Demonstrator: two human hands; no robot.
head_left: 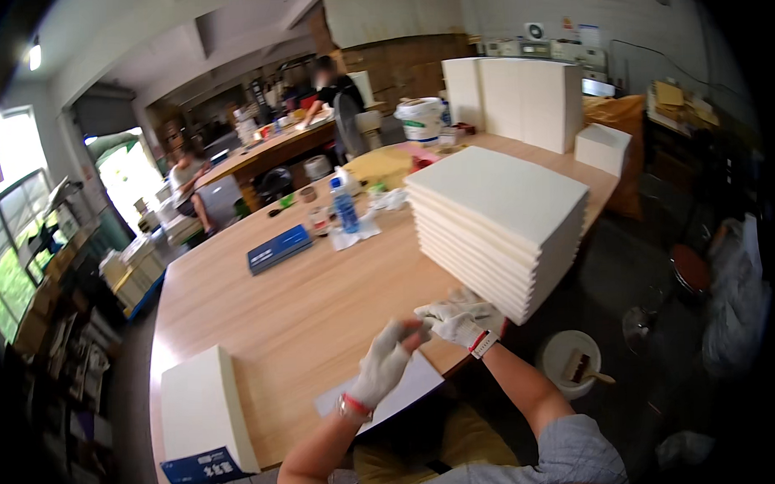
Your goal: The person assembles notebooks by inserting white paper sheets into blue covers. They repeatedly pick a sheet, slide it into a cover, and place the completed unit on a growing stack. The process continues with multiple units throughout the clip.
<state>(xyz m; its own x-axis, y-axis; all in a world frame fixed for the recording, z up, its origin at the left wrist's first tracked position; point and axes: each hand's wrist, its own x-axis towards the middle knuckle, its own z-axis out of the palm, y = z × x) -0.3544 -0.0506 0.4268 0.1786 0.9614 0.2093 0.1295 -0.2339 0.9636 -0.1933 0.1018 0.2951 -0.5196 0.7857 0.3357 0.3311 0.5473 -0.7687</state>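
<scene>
My left hand (382, 370), in a white glove with bare fingertips, is raised over a white sheet (410, 386) at the table's near edge. Its fingers are bent and apart, slightly blurred, with nothing visible in them. Close to its fingertips, on the right, is my right hand (459, 326), also in a white glove. Its fingers point left and partly blur together, so whether they hold anything cannot be told. Just beyond the right hand rises a tall stack of thick white boards or boxes (497, 195), evenly layered, near the table's right edge.
On the wooden table (280, 331) are a white box with a blue end (197, 411), a dark blue box (279, 249) and a blue bottle (344, 209). More white blocks (528, 100) and a tub (422, 120) stand far back. A bucket with a brush (569, 364) is at lower right.
</scene>
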